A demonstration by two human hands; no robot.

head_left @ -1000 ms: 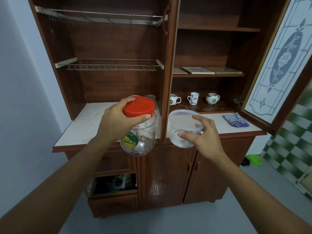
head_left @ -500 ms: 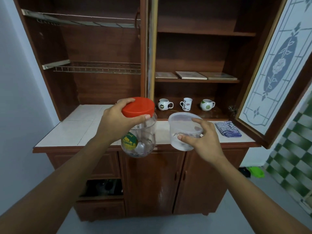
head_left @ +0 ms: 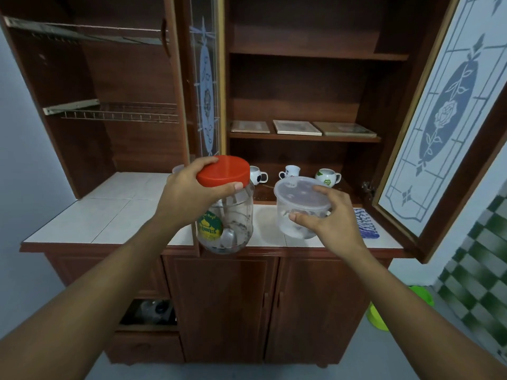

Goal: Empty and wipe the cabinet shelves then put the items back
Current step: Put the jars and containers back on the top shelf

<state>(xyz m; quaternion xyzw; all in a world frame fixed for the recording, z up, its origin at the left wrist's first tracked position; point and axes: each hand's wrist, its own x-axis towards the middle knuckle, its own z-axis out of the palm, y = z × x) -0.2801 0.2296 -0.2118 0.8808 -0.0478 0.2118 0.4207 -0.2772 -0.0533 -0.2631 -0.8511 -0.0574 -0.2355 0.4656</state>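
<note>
Jar and tub held before counter's front edge.

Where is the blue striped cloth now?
Head view: the blue striped cloth lies at the right end of the tiled counter, just past the right hand and its clear lidded tub, below the open glass door.

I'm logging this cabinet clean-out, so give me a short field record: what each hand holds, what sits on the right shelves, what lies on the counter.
left hand: grips red lid of clear jar
right hand: holds lidded clear tub by its side
lower shelf: three mugs
middle shelf: three flat framed pieces
counter: blue striped cloth at right
</note>
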